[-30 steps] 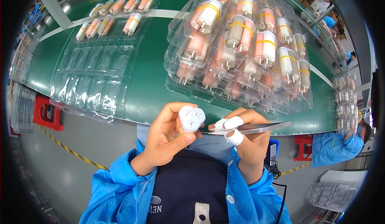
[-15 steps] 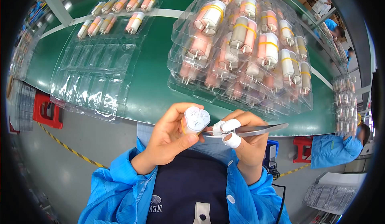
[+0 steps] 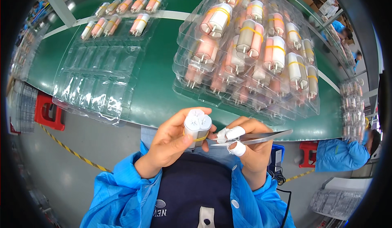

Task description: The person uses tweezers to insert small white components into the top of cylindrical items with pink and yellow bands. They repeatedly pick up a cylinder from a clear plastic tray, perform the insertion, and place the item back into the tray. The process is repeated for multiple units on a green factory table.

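Note:
My left hand is wrapped round a bundle of capped cylinders held together by a yellow rubber band. The bundle's white lobed end faces up, and its pale side shows below it. Just to the right, my right hand grips metal tweezers between thumb and fingers, which have white tape on them. The tweezers' narrow tips point left toward the bundle and look apart from it. Both hands are in front of the table's near edge, above my lap.
Stacked clear plastic trays with several white, pink and grey banded cylinders stand on the green table. At the left lies a partly filled clear tray. Red stools stand on the floor. A person in blue is at the right.
In my left hand the bundle has tipped, so more of its side and the rubber band show. My right hand has dropped slightly, still gripping the tweezers.

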`<state>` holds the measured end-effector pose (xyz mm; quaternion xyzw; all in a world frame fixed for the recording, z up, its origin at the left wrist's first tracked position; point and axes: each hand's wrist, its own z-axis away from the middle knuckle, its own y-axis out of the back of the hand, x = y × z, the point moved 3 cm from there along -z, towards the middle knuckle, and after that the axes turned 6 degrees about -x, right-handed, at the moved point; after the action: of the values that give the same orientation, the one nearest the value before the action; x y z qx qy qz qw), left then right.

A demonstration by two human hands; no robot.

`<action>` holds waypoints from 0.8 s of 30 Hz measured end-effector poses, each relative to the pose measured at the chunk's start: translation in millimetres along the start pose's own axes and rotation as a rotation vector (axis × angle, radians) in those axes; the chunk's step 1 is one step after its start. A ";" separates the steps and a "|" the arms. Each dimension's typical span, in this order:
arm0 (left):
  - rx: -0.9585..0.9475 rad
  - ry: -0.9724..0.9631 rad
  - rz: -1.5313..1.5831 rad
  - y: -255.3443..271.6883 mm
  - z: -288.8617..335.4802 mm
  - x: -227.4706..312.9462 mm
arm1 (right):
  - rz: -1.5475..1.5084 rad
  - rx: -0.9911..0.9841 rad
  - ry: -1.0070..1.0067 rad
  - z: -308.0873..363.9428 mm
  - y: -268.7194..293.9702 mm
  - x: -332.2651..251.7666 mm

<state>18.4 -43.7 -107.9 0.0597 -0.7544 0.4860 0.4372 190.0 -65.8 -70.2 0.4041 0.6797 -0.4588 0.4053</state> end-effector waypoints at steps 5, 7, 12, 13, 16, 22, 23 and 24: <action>-0.018 0.013 0.070 1.3 -0.6 -2.5 | 0.010 -0.007 0.008 0.6 -0.1 1.0; -0.013 0.021 0.082 0.2 -0.8 -2.5 | -0.012 -0.005 0.001 0.8 -1.9 0.0; -0.082 0.031 0.102 1.2 -1.2 -1.6 | -0.030 -0.022 0.003 -0.2 -3.8 -3.0; -0.114 0.029 0.102 1.3 -1.9 -1.7 | -0.029 -0.025 0.003 -0.3 -3.3 -3.8; -0.099 0.018 0.092 1.0 -0.6 -2.0 | 0.004 -0.038 0.017 0.5 -2.6 -2.7; -0.010 -0.085 -0.146 -5.5 1.8 -0.3 | 0.031 -0.033 0.024 2.8 -0.3 -0.8; -0.020 -0.092 -0.157 -5.4 1.9 -1.4 | 0.033 -0.035 0.026 3.6 0.6 -0.1; -0.029 -0.100 -0.169 -4.7 1.8 -2.5 | 0.036 -0.037 0.027 4.4 1.7 0.9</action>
<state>21.2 -48.5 -106.8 0.1409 -0.7744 0.4328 0.4393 192.1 -69.4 -72.7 0.4147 0.6862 -0.4334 0.4115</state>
